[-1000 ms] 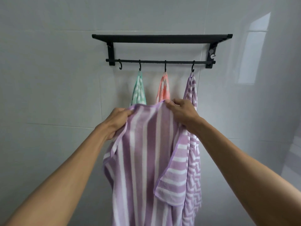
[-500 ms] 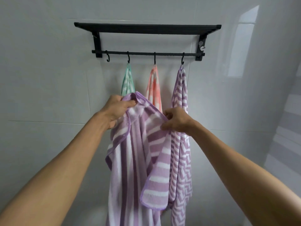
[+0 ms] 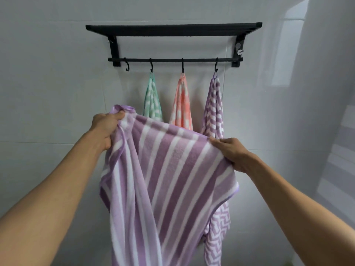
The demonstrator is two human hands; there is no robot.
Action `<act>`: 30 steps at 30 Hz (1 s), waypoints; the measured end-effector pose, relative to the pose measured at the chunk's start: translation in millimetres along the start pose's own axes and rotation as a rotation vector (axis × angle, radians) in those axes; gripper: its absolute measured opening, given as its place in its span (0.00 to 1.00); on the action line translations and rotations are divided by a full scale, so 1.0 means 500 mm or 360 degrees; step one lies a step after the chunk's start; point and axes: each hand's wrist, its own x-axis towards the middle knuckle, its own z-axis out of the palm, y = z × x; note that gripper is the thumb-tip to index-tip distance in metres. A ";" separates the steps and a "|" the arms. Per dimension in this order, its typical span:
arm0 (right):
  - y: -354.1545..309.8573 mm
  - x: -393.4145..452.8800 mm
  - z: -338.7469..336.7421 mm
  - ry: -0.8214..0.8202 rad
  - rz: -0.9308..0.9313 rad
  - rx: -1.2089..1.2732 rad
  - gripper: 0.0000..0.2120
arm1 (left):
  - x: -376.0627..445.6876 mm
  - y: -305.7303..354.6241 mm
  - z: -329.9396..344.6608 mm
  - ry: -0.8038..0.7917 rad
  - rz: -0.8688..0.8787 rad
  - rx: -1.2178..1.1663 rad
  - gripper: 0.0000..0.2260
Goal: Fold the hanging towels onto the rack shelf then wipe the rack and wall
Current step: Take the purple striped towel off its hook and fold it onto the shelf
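Both hands, left hand (image 3: 106, 129) and right hand (image 3: 229, 151), pinched the striped towel (image 3: 169, 169) by its top edge, fingers clamped, spreading it flat for folding, rack (image 3: 172, 30) at twelve o'clock.

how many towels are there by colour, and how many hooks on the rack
Purple towels: 2, the striped towel held by the left hand and right hand, and the zigzag towel on a hook
Green towel: 1
Coral towel: 1
Hooks: 4, with only the leftmost hook bare
Total: 4 towels, 4 hooks
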 end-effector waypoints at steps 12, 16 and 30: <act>-0.111 -0.028 0.044 -0.0691 -0.0167 0.0797 0.18 | -0.002 0.003 0.003 -0.0222 -0.0009 0.0069 0.07; -0.161 -0.045 0.105 -0.0810 -0.0390 0.0540 0.25 | -0.045 0.011 0.054 -0.0568 -0.0040 0.0048 0.12; -0.146 -0.022 0.152 -0.0156 -0.1010 -0.0790 0.13 | -0.096 0.008 0.086 -0.1146 -0.0025 0.0173 0.15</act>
